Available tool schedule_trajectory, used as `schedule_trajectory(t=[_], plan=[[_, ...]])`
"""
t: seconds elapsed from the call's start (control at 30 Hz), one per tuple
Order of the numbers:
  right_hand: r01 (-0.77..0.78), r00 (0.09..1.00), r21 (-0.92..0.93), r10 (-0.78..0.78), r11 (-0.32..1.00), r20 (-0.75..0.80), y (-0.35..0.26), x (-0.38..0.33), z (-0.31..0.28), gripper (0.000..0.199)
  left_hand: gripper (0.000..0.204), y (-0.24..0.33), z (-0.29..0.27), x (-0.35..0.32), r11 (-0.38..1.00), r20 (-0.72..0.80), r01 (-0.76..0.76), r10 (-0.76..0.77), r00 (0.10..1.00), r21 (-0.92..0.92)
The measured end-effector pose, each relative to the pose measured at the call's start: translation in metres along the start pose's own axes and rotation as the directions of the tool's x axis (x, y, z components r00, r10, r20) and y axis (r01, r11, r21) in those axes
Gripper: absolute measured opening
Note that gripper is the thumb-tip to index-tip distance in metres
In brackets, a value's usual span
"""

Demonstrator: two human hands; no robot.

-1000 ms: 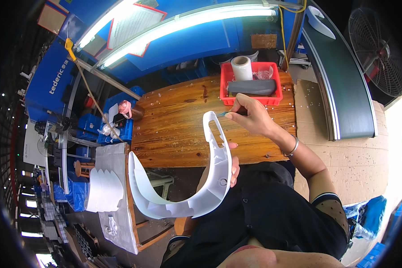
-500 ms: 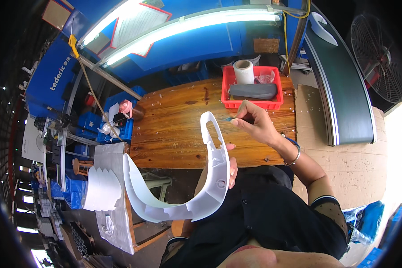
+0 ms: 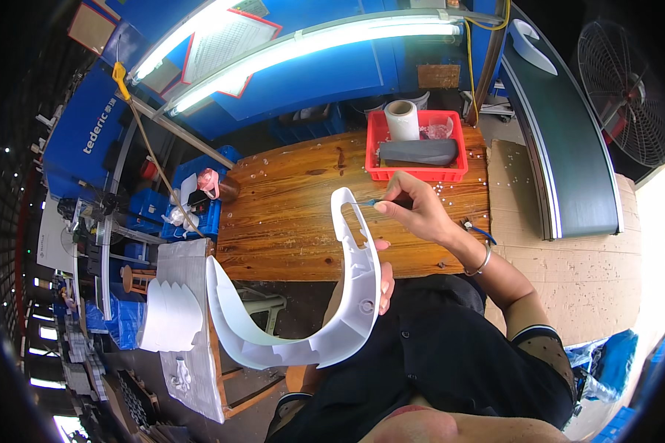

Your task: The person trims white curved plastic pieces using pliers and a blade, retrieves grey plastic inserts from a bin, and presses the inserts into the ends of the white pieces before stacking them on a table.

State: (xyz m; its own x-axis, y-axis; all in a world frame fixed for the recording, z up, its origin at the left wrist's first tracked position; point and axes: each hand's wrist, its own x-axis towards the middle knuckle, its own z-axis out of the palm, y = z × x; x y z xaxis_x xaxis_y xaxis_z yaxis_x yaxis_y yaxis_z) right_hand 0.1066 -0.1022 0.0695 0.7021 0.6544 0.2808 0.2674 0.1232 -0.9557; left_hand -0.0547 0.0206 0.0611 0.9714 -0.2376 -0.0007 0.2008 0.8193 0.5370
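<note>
The left hand grips the white part while the right hand pinches a small tool; keep it steady along the edge.

left hand: mostly tucked behind the curved white plastic moulded part, only a few fingertips poke out past its edge
thin blue-tipped tool: too small to tell what kind, its back end is buried in the right hand
clear bits in the red plastic tray: too blurry to make out
grey oblong thing in that tray: can't tell what it is
</note>
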Motion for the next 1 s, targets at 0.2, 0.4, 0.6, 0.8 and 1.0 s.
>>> schedule_trajectory(t=[0.2, 0.4, 0.6, 0.8, 1.0], plan=[[0.061, 0.997, -0.035, -0.062, 0.998, -0.044, 0.003, 0.008, 0.002, 0.023, 0.048, -0.003, -0.004, 0.0, 1.0, 0.026, -0.004, 0.004, 1.0, -0.004], [0.042, 0.956, -0.102, -0.069, 0.994, -0.285, 0.016, 0.041, -0.018, 0.021, 0.053, -0.004, -0.008, 0.004, 0.998, 0.073, -0.006, 0.01, 0.997, -0.061], [0.035, 0.997, 0.014, -0.034, 0.999, -0.074, -0.006, 0.029, -0.011, 0.032, 0.054, 0.001, -0.006, 0.003, 0.991, 0.051, -0.012, 0.005, 0.999, 0.137], [-0.22, 0.91, 0.222, 0.118, 0.95, 0.397, -0.008, 0.037, -0.007, 0.024, 0.054, -0.001, -0.013, 0.009, 0.996, 0.027, 0.067, -0.069, 0.997, 0.065], [-0.181, 0.94, 0.214, 0.105, 0.96, 0.324, 0.002, 0.058, -0.009, 0.025, 0.054, 0.0, -0.027, -0.001, 0.991, 0.047, 0.132, -0.133, 0.99, 0.03]])
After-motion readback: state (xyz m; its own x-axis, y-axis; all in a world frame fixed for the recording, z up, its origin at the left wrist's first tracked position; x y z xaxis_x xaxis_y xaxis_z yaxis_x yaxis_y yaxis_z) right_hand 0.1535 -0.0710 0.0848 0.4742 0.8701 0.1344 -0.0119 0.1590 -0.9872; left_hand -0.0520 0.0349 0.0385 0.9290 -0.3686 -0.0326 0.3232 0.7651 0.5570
